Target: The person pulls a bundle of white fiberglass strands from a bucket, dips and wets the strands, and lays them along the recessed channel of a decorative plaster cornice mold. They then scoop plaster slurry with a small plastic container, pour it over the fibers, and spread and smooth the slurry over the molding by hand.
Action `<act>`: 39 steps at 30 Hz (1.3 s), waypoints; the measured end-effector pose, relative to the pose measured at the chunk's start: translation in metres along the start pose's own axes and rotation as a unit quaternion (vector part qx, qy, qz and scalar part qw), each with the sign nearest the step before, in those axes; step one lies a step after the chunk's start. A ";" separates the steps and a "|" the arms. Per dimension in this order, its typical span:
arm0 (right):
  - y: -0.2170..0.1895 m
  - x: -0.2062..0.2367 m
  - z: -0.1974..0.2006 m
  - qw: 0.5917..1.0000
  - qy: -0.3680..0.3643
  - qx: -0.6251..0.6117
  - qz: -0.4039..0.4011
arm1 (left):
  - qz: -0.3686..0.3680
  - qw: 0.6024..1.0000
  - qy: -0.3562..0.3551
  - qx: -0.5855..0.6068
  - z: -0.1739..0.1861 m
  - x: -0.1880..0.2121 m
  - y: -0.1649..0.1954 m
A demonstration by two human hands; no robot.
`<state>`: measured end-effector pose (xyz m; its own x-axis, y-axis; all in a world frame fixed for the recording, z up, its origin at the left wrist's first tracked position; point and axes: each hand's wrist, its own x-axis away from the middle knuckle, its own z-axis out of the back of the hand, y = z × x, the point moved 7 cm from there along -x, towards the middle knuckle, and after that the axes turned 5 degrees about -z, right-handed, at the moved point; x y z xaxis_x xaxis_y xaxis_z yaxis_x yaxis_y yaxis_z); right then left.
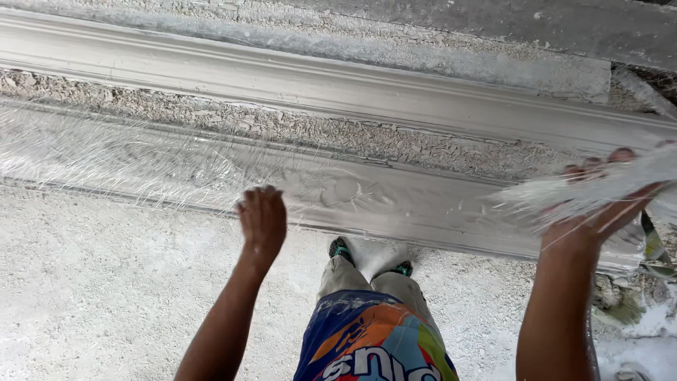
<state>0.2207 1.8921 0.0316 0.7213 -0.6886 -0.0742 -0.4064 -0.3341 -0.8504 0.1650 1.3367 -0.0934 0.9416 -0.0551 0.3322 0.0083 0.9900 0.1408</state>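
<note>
Much of the scene is cut off or blurred. The right hand point(599, 204) is seen near the right edge of the picture, its fingers closed around a bundle of white fibre strands point(599, 185); the bundle hides most of the palm, and only the fingertips are seen above it. The bundle runs out of the frame on the right, so its full length cannot be told.

The left hand point(262, 219) is held at the near edge of the long plaster moulding point(395, 201), with the fingers curled inward; whether anything is gripped in them cannot be told, since only the back of the hand is shown. Thin glassy fibres point(127, 159) are spread over the left part of the moulding, smeared by motion and hard to make out singly.

A second long moulding point(296, 81) is laid behind it, with a strip of crumbled plaster between the two. Both mouldings are cut off at the left and right edges.

Below, bright printed shorts point(374, 342) in blue, orange and green are seen, and two dark sandals point(341, 248) are half hidden under white dust on the floor point(106, 282).
</note>
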 end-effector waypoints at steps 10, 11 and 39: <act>0.118 0.117 -0.064 0.976 -0.042 -0.049 -0.210 | -0.311 0.811 0.083 0.489 -0.013 0.099 0.186; 0.105 0.096 -0.051 0.980 -0.046 -0.044 -0.188 | -0.316 0.815 0.134 0.468 -0.013 0.094 0.176; 0.018 -0.054 0.112 0.972 -0.107 -0.068 -0.199 | -0.143 0.909 0.275 0.279 -0.001 0.093 0.282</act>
<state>0.2367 1.9955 -0.0382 0.9310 -0.3424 0.1263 -0.1320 -0.6385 -0.7582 0.2554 1.6107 -0.0238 0.9549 -0.0748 -0.2875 0.2518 0.7172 0.6497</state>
